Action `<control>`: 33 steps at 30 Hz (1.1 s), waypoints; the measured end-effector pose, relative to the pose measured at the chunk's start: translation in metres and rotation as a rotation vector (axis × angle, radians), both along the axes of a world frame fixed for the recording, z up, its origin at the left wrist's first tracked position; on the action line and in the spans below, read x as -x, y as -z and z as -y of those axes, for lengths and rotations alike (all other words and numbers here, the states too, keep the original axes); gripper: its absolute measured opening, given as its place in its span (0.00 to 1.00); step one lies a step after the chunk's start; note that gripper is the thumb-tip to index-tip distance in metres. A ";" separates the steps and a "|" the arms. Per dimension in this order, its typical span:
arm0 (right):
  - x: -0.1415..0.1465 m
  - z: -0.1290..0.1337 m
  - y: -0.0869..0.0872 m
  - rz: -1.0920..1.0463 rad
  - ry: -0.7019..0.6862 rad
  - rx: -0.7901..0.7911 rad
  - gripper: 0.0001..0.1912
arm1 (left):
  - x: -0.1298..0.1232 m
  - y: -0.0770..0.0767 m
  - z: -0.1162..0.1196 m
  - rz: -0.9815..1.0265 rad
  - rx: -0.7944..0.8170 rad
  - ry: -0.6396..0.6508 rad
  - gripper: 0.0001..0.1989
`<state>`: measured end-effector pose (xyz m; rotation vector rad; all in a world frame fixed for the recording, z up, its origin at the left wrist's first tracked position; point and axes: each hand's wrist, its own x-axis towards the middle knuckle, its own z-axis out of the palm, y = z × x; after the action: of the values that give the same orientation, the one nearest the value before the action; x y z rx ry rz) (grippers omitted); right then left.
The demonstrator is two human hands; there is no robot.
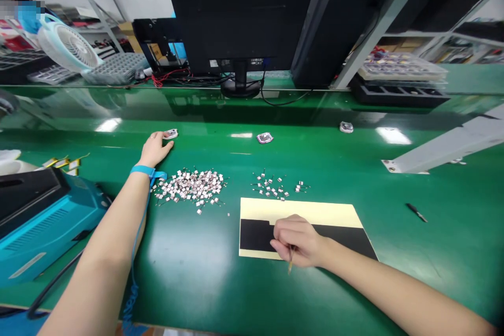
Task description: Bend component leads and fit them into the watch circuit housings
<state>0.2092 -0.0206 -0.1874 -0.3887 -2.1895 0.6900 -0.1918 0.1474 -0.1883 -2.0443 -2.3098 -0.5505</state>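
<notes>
Nearest lay the green bench mat (pixel 189 265), with a cream-coloured board (pixel 303 209) on it, crossed by a broad black band (pixel 258 235). The right hand (pixel 295 241) rested over the band, its fingers closed in a tight pinch around a thin tan implement (pixel 290 260), perhaps a fine brush or slim tweezers; it was too small to tell. Its tip pointed down toward the near edge of the board.

The left hand (pixel 154 149) lay farther off on the mat, loosely curled and not clearly pinching anything. Its fingertips touched a small white-and-pink part (pixel 170 134). A blue wrist strap (pixel 142 170) circled the left wrist, with a blue cord (pixel 133 283) trailing toward the near edge of the bench.

Just right of the left hand sat a heap of tiny pink-and-white components with thin leads (pixel 191 189). A sparser scatter of similar pieces (pixel 275 185) lay beyond the board's far edge. Two more small parts (pixel 264 138) (pixel 346 127) sat farther along the mat.

A teal machine (pixel 47 226) stood at left, and a small black-handled tool (pixel 416 212) lay at right. At the far side stood a monitor (pixel 240 16), seen from behind, with a white fan (pixel 69 47) and a grey perforated tray (pixel 114 69) to its left. A stacked tray of parts (pixel 401 66) sat to its right.
</notes>
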 end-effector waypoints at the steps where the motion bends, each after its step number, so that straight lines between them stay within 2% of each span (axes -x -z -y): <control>1: 0.000 0.000 0.000 -0.008 0.000 0.017 0.17 | -0.001 -0.001 0.001 0.005 -0.007 0.000 0.16; 8: 0.000 -0.002 -0.010 -0.126 -0.011 0.179 0.14 | -0.002 -0.004 0.005 0.068 -0.041 -0.004 0.06; 14: -0.004 -0.006 -0.008 -0.227 0.143 0.401 0.19 | 0.000 0.000 0.005 0.130 -0.101 -0.067 0.13; 17: -0.003 -0.009 -0.004 -0.256 0.201 0.458 0.21 | 0.000 0.001 0.005 0.154 -0.101 -0.049 0.17; 23: 0.001 -0.007 -0.004 -0.297 0.259 0.539 0.19 | -0.005 -0.004 0.005 0.153 -0.055 -0.022 0.25; 29: 0.001 -0.009 -0.005 -0.270 0.299 0.599 0.18 | -0.006 -0.006 0.007 0.133 -0.027 -0.058 0.24; 33: -0.001 -0.011 -0.004 -0.205 0.309 0.549 0.18 | -0.005 -0.004 0.006 0.128 -0.020 -0.084 0.23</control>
<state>0.2100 -0.0097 -0.1831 -0.8737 -1.6740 1.0960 -0.1866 0.1414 -0.1839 -1.9478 -2.4354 -0.7170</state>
